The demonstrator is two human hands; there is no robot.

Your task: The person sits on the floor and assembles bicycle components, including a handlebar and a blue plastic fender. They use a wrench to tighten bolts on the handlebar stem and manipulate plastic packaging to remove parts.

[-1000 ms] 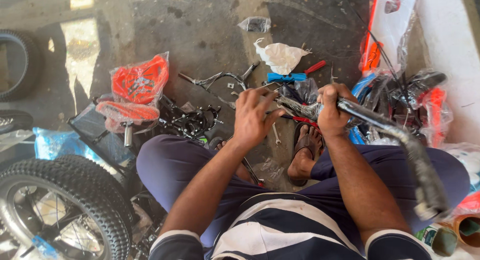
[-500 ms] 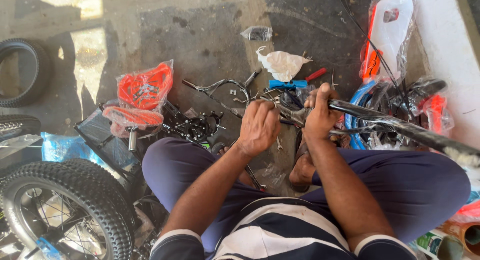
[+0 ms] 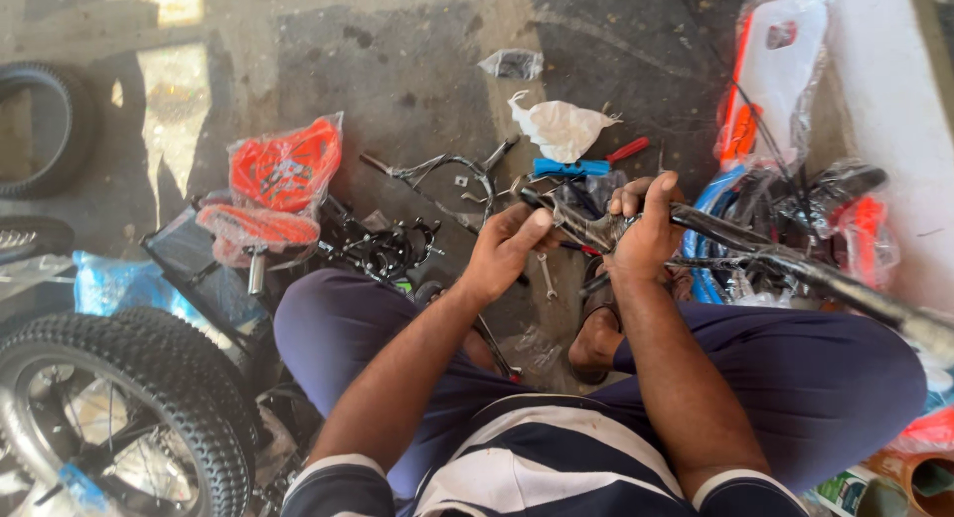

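I sit cross-legged on a concrete floor. My right hand (image 3: 646,229) grips a dark metal bicycle bar (image 3: 795,264) wrapped in clear plastic that runs off to the lower right. My left hand (image 3: 507,249) closes on the bar's near end, fingers pinching a small dark part there. What sits between the fingers is too small to tell. A small spanner (image 3: 546,276) lies on the floor just below the hands.
A knobby bicycle wheel (image 3: 119,408) stands at lower left. Orange saddles in plastic (image 3: 278,179), a wire frame (image 3: 437,169), a blue-handled tool (image 3: 571,166), a white rag (image 3: 561,128) and wrapped bicycle parts (image 3: 785,199) lie around. A tyre (image 3: 50,130) rests at far left.
The camera view shifted a little. Both hands stay on the bar's end, which now sits slightly higher and farther from my body; the left fingers have shifted on the end.
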